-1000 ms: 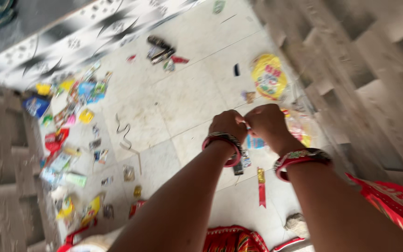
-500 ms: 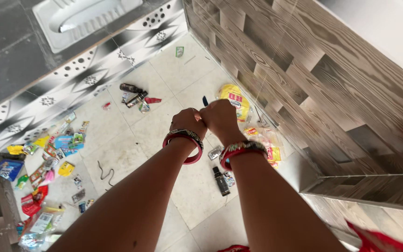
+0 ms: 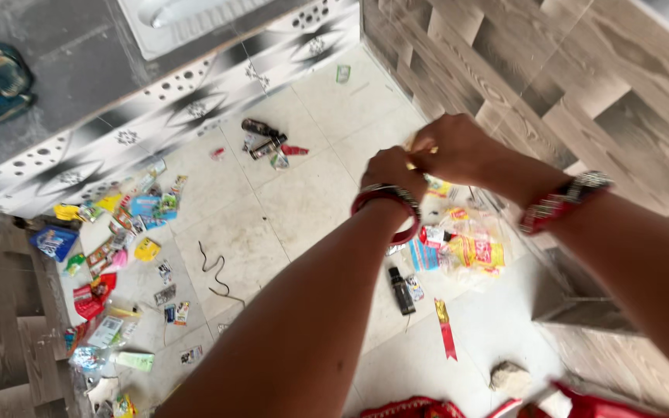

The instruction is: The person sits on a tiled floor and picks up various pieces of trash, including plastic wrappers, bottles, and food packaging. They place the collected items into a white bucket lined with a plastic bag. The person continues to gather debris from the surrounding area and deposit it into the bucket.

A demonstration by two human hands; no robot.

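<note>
While arms outstretched, both hands: L [image 3: 393, 175] & R [image 3: 458, 149] pinched on small yellow scrap [image 3: 412, 164].

The left hand [image 3: 393, 172] and right hand [image 3: 458, 147] meet above a pale tiled floor [image 3: 303, 193], fingertips [image 3: 420, 149] pinching a small yellowish scrap [image 3: 412, 144] between them. Below the fingers lie a clear bag of packets [image 3: 470, 248] and a dark bottle [image 3: 402, 290]; loose wrappers [image 3: 118, 232] lie scattered well off beyond the left hand.

A single head-worn camera looks steeply down from standing height, close over both forearms, onto the tiled floor [image 3: 303, 193], with the wood-patterned wall [image 3: 582, 93] toward two o'clock.
</note>
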